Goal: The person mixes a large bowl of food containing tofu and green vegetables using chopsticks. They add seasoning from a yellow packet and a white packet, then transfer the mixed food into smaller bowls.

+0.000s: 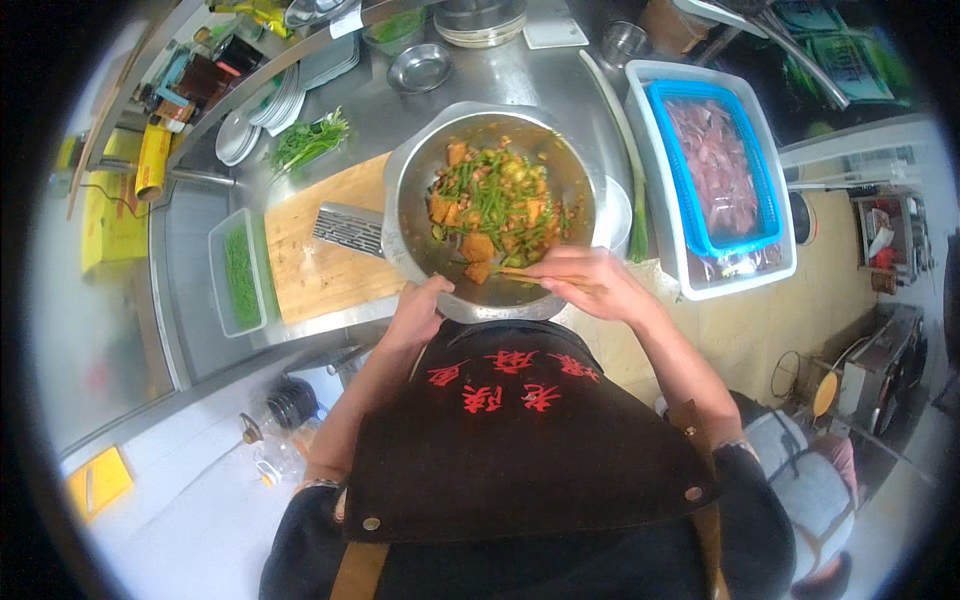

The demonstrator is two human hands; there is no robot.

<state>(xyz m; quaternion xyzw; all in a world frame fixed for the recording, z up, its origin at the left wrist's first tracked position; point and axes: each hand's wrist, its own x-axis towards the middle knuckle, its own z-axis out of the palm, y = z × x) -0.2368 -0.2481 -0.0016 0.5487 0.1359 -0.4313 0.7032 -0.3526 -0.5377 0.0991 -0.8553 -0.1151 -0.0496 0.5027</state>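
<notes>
A wide metal pot (420, 259) stands before me, its near rim close to my apron. Inside lies a cooked mix (487, 187) of green vegetable strips, browned chunks and small chopped bits. My left hand (421, 304) grips the pot at its near left edge, thumb over the rim. Wooden chopsticks (529, 277) are held in my right hand (592, 279), over the near right side of the pot. Their tips are beside a browned chunk (478, 271) at the near side of the mix.
A patterned cleaver blade (349, 229) lies on the wooden cutting board (330, 277), partly under the pot. Right of it are a long leek (626, 142) and a white tub (679, 259) holding a blue basket (671, 176) of raw meat. Chopped greens fill a plastic box (241, 270). Another person (799, 472) is behind right.
</notes>
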